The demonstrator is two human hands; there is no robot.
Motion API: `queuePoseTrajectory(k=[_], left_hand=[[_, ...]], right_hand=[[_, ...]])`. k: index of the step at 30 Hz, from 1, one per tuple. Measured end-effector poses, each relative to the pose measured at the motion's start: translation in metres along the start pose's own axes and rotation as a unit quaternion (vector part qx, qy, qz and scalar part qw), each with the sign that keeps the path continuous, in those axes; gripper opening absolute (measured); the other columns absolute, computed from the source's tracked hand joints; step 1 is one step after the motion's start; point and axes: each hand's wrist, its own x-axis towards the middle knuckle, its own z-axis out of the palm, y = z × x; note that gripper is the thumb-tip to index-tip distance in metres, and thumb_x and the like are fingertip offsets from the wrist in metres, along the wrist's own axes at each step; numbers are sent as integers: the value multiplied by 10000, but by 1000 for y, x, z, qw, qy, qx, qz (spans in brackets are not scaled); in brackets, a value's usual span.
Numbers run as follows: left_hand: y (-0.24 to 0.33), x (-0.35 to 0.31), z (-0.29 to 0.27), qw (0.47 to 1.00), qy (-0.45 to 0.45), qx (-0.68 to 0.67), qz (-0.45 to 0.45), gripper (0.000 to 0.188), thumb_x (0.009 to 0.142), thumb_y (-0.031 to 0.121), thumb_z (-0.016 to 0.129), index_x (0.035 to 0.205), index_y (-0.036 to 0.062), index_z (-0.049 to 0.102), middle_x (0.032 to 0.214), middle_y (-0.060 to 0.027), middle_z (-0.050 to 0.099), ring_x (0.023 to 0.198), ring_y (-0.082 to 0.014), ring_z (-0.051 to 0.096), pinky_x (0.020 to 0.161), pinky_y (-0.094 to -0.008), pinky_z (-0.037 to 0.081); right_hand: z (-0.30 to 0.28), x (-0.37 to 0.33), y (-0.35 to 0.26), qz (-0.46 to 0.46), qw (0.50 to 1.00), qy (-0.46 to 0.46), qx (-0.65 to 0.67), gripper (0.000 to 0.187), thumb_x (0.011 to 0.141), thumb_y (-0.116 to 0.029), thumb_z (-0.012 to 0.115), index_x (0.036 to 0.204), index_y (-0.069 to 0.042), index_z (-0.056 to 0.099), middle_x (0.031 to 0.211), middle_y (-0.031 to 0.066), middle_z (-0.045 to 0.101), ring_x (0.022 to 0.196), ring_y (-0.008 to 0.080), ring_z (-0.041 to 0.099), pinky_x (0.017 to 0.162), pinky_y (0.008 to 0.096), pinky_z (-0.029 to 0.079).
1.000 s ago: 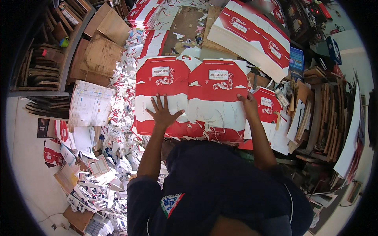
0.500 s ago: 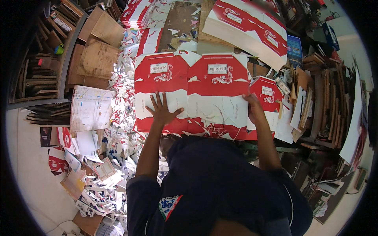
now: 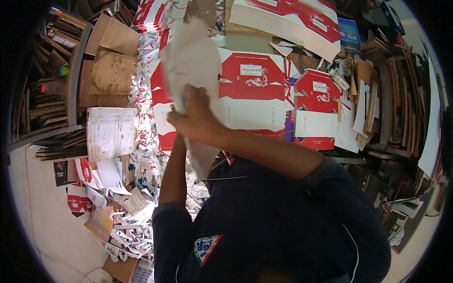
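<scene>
A pale, motion-blurred cardboard sheet [image 3: 193, 61] stands raised and tilted over the left side of the work surface, its plain side showing. My right hand [image 3: 200, 115] reaches across to the left and is closed on this sheet near its middle. Behind it my left forearm [image 3: 175, 174] comes up, but the sheet and my right hand hide the left hand's fingers. A flat red and white printed box blank [image 3: 252, 87] lies just right of the sheet. Part of another red and white blank [image 3: 163, 125] shows to the sheet's left.
A thick stack of printed blanks [image 3: 283, 23] stands at the back. Another red and white blank [image 3: 316, 123] lies at the right, near a small white bottle [image 3: 339, 80]. Paper scraps [image 3: 144, 122] are heaped along the left. Shelves of upright boards [image 3: 396, 104] stand at the right.
My right hand has moved from the right edge of the blanks across to the left. A cardboard sheet is now lifted, and the loose trimmings no longer show on the blank at the right.
</scene>
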Motion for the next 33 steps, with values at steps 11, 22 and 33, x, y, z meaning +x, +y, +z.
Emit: queuePoseTrajectory(k=[11,22,33], left_hand=[[-2,-15,-5,997,28,-74,-2,1305,704,903,562,1640,173,19,1697,-127,-133,1542,-397,-172,1107,-798,-12],[24,7,-15,946,234,-224,5,877,933,665,507,1563,90,302,1649,-189,214,1529,-424,146,1129,-767,124],[65,18,-11,965,245,-91,-20,564,1072,413,326,1607,247,264,1682,-58,208,1551,-356,138,1181,-714,39]], right_hand=[[-101,-8,39,76,982,-75,158,678,857,-161,724,1442,-26,409,1228,131,586,1034,212,636,880,354,535],[-216,40,273,310,869,35,385,587,855,-430,781,1233,-18,606,1158,152,695,985,259,691,841,400,577],[-165,26,109,32,955,277,96,382,902,-273,791,1020,78,701,984,149,744,874,193,691,824,332,546]])
